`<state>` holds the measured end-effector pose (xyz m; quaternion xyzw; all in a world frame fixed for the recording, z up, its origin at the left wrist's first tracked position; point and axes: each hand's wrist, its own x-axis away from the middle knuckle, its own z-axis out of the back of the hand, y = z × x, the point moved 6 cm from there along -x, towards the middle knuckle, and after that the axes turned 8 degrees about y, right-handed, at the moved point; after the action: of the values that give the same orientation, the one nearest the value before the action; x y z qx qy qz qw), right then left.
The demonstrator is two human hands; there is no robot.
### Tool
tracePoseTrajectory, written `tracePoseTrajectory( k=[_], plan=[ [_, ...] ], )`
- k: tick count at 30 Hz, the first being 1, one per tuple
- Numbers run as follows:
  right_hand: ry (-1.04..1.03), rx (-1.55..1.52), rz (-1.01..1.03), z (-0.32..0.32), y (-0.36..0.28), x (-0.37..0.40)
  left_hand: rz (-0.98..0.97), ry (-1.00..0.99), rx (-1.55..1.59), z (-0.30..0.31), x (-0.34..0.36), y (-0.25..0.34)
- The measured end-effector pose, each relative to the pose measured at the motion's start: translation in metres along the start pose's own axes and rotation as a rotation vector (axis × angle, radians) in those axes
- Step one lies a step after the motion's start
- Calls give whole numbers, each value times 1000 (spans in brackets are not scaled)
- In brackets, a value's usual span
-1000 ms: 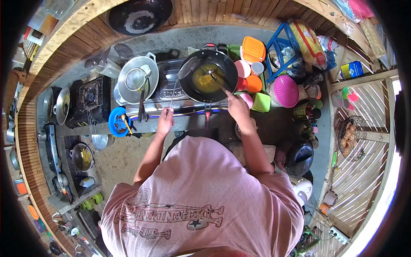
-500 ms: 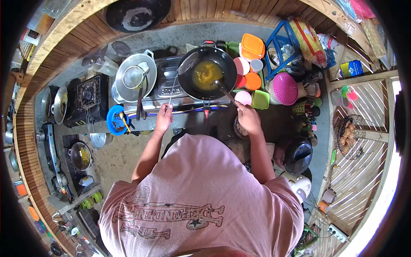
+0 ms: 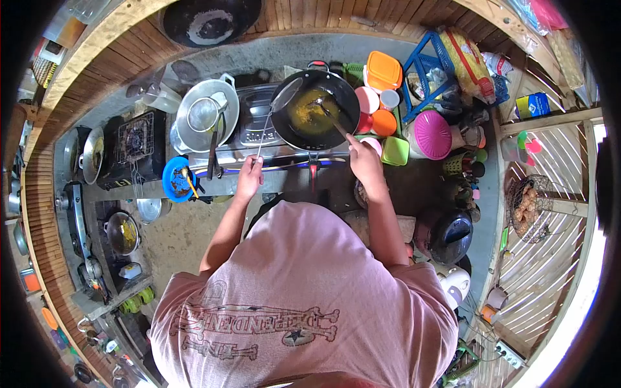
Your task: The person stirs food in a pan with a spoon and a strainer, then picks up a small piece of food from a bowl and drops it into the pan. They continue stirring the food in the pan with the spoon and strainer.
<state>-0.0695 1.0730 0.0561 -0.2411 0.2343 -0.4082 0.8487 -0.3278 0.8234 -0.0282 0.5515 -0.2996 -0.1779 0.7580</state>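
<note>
A black wok (image 3: 294, 136) with yellow oil and yellow-brown food bits (image 3: 310, 115) sits on the right side of the steel stove. My left hand (image 3: 250, 178) is closed around the thin handle of a round skimmer (image 3: 286, 94), whose mesh head is over the wok's left edge. My right hand (image 3: 365, 161) grips the handle of a ladle (image 3: 335, 125), its head down in the oil near the wok's middle.
Left of the wok stand a metal pot (image 3: 183, 132) with a strainer (image 3: 203, 115) on it and a blue bowl (image 3: 170, 182). Lidded tubs, a green container (image 3: 394, 151), a blue rack (image 3: 422, 107) and a pink-lidded container (image 3: 432, 134) are at the right.
My right hand has moved slightly up and left, and the ladle's head has moved up within the wok. My left hand and the skimmer have barely shifted.
</note>
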Motion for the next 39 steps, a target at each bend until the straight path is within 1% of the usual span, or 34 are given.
tracePoseTrajectory(
  k=[2, 7, 8, 9, 13, 15, 16, 18, 19, 21, 22, 23, 26, 29, 33, 36, 39],
  plan=[
    [-2, 16, -16, 7, 3, 2, 1, 17, -43, 3, 1, -1],
    [-53, 0, -13, 35, -11, 12, 9, 32, -14, 4, 7, 4],
    [-98, 27, -22, 38, -11, 14, 12, 42, -8, 5, 8, 4],
    [-142, 55, -31, 38, -11, 17, 12, 45, -5, 5, 8, 2],
    [-125, 30, -5, 38, -7, 28, 20, 45, 2, 4, 7, -8],
    [-195, 46, -36, 33, -4, 31, 17, 48, 0, 5, 8, -9],
    [-197, 45, -34, 31, -5, 32, 15, 46, 4, 5, 9, -8],
    [-251, 59, -95, 24, -5, 35, 12, 46, 9, 5, 10, -5],
    [-251, 58, -94, 19, -5, 35, 15, 45, 10, 5, 11, -3],
    [-188, -12, -14, 9, -12, 33, 16, 43, 10, 6, 12, -1],
    [-224, -2, -77, 5, -15, 32, 21, 35, 28, 6, 13, -1],
    [-223, -3, -77, -2, -14, 32, 26, 26, 45, 6, 13, -1],
    [-106, -14, 1, -26, -5, 31, 24, 37, 90, 5, 12, -5],
    [-94, -39, 43, -30, -5, 29, 22, 40, 106, 6, 11, -5],
    [-136, -11, 0, -6, -16, 26, 18, 56, 72, 7, 14, 3],
    [-45, -92, -7, 12, -13, 24, 14, 62, 90, 10, 16, 3],
    [-18, -94, -50, 23, -2, 22, 30, 42, 106, 11, 14, -6]
  ],
)
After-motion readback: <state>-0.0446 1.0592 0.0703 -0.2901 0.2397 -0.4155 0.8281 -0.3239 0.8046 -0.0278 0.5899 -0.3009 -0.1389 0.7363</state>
